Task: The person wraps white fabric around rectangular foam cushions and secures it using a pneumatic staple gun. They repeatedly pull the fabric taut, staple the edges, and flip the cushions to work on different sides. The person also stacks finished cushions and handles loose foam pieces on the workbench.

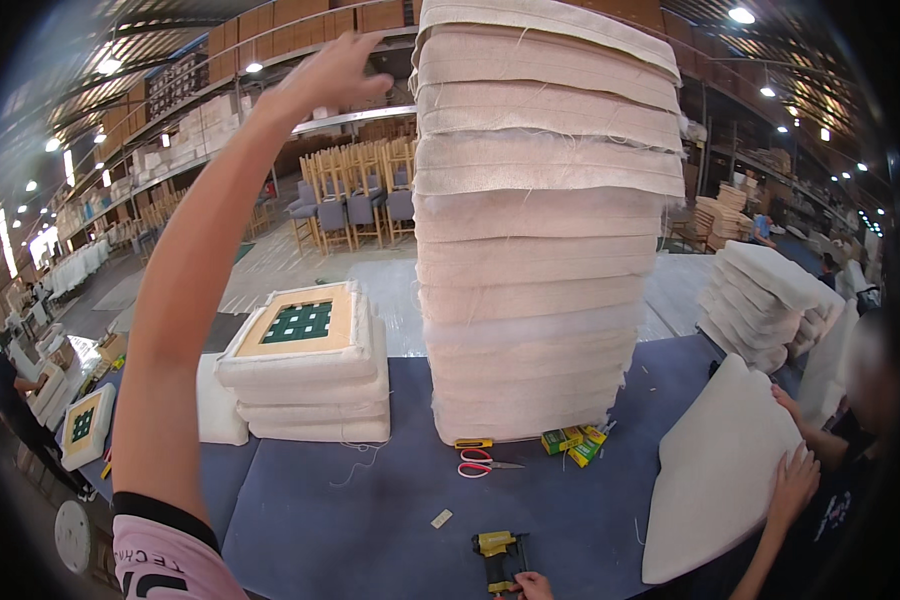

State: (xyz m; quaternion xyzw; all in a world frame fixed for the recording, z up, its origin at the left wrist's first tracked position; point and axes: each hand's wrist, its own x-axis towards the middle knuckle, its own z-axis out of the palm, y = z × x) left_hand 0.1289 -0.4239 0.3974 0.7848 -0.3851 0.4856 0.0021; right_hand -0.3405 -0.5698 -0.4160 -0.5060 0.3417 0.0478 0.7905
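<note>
While the left hand (325,75) is raised high beside the top of the cushion stack (540,220), its fingers are loosely spread and curved, closed on nothing; whether the fingertips touch the stack's upper left edge cannot be told. Left arm: stretched up from the lower left corner, pink sleeve with black cuff at the shoulder end.

Stack: tall column of cream upholstered seat cushions, standing on the blue table (350,520), centre of view, frayed fabric edges showing.

Right hand (532,586): only fingertips visible at the bottom edge, touching or just beside the yellow staple gun (498,556) lying on the table; whether it clasps the tool cannot be told.

Near the stack's base: red-handled scissors (480,464), small green-and-yellow boxes (573,443).

Left of the stack: short pile of cushions (310,375), topmost turned underside up, showing wooden frame and green webbing.

Right side: another person's hands (792,480) rest flat on a white foam pad (715,470) tilted against the table edge. Behind it, a further pile of cushions (765,300).

Background: rows of chairs (355,200) on the workshop floor.
</note>
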